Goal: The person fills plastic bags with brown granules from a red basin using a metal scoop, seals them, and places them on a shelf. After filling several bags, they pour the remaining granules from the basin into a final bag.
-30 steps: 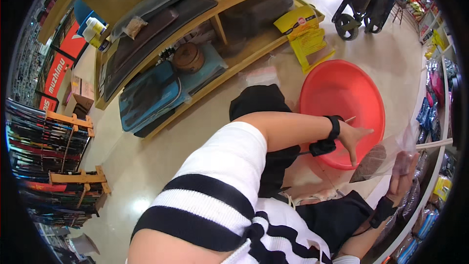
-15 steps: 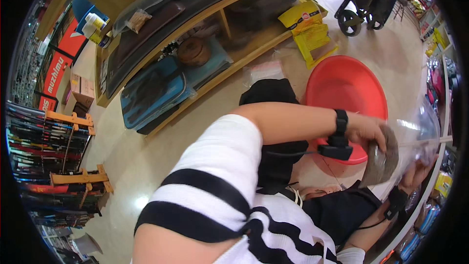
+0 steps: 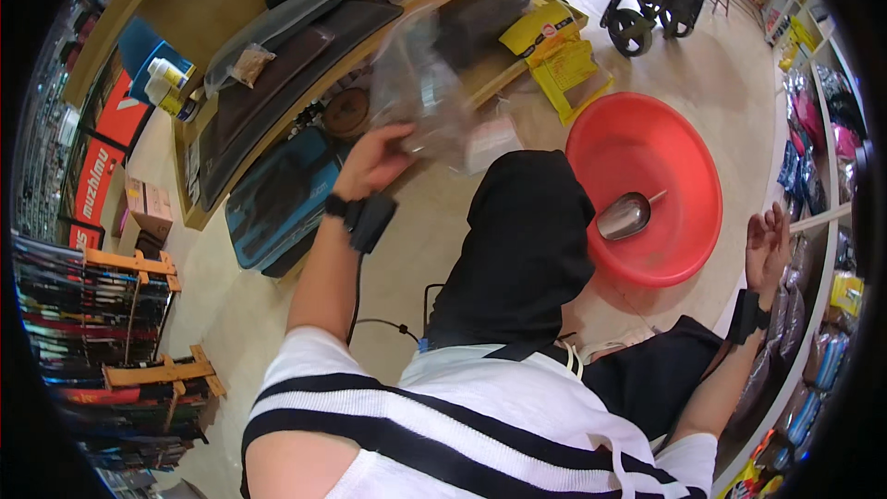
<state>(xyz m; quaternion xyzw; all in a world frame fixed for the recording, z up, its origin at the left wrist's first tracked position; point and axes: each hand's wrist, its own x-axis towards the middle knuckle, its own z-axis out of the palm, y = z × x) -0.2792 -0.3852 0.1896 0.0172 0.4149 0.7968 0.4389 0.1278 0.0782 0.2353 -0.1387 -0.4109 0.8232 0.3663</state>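
My left hand [image 3: 377, 164] is raised at the left, its fingers closed on a clear plastic bag [image 3: 416, 92]. The bag is smeared by motion and hangs in front of the low wooden shelf; its contents, if any, cannot be made out. At the far right, my right hand [image 3: 767, 245] is up with fingers stretched out, holding nothing, close to the white shelving. Between my hands, a red plastic basin [image 3: 698, 254] stands on the floor beyond my knees. A shiny metal scoop [image 3: 625, 215] lies inside it, against the left side.
A torn-looking yellow bag [image 3: 564, 74] lies by the wooden shelf [image 3: 480, 88]. Near it is a pale plastic packet [image 3: 492, 141] on the floor. Blue cases [image 3: 286, 194] fill the lower shelf. White shelving [image 3: 825, 217] with packaged goods lines the right. A wheeled black cart [image 3: 661, 0] stands behind.
My left hand has let go of a greyish-brown object and swung left from beside the basin; it now grips a clear bag. My right hand no longer holds clear plastic. A scoop now shows in the basin.
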